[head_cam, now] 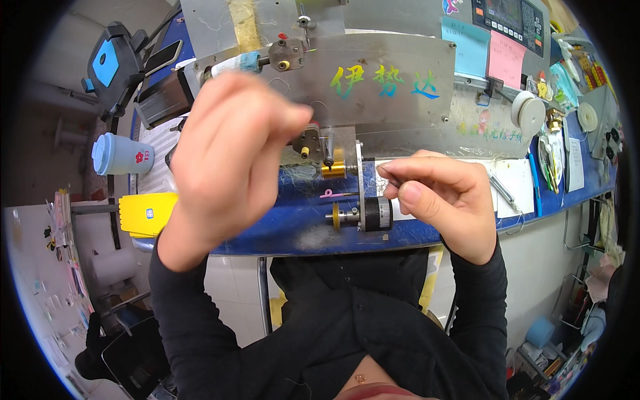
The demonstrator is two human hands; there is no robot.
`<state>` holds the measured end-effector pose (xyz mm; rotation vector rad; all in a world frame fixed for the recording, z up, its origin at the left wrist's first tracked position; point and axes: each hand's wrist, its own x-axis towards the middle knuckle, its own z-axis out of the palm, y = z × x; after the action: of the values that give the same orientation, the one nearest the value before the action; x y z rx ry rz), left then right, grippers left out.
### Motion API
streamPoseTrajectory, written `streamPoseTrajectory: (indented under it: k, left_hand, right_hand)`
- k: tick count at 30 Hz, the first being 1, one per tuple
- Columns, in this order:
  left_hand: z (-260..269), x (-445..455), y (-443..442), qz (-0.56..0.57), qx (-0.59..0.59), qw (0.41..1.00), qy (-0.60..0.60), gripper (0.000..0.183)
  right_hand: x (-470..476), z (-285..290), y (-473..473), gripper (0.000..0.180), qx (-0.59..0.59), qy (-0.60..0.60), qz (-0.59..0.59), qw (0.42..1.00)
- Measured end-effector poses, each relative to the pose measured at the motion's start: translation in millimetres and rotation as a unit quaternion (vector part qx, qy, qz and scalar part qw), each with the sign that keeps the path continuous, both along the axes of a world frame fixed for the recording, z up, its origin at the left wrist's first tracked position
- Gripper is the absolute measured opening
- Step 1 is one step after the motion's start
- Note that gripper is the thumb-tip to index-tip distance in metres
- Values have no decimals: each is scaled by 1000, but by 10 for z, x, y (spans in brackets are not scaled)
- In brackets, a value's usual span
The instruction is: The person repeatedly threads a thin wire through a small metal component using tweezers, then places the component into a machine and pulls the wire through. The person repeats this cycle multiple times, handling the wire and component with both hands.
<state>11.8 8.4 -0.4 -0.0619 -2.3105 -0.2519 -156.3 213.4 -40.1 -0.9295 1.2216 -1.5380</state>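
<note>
My left hand (227,150) is raised over the machine, blurred, its fingers curled and the thumb and forefinger together. Whether it pinches a fine thread cannot be made out. Between the thumb and fingertips of my right hand (440,195) is a small, thin dark metal piece (395,181), mostly covered by the fingers. Just left of that hand stands an upright metal bracket (359,150) carrying a black graduated dial (378,214). Behind the bracket sits a gold-coloured spool (333,169). A clamp head (307,142) with a yellow-tipped pin lies right of my left hand.
A steel machine plate (400,55) with coloured lettering spans the back. The control panel (512,25) is at upper right. On the left are a blue lidded cup (125,154), a yellow card (147,212) and a phone (163,56). A white spool (531,116) and blue pen (534,185) lie right.
</note>
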Motion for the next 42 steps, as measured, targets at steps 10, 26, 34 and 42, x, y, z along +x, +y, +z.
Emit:
streamPoseTrajectory:
  k: [10,26,34,42]
  left_hand:
    - [-251,308,79,174,-153,963,-136,35]
    - [-41,-27,35,61,73,978,-188,15]
    - [-81,102,4,195,-143,956,-164,17]
    - [-74,301,119,206,-82,945,-241,28]
  right_hand:
    - [170,-154,-226,30,84,-172,14,981]
    - [136,-299,-613,15,107,-302,42,946]
    - [104,-264,-387,12,66,-304,7,950]
    - [195,-172,-211,22,-14,38,-74,996]
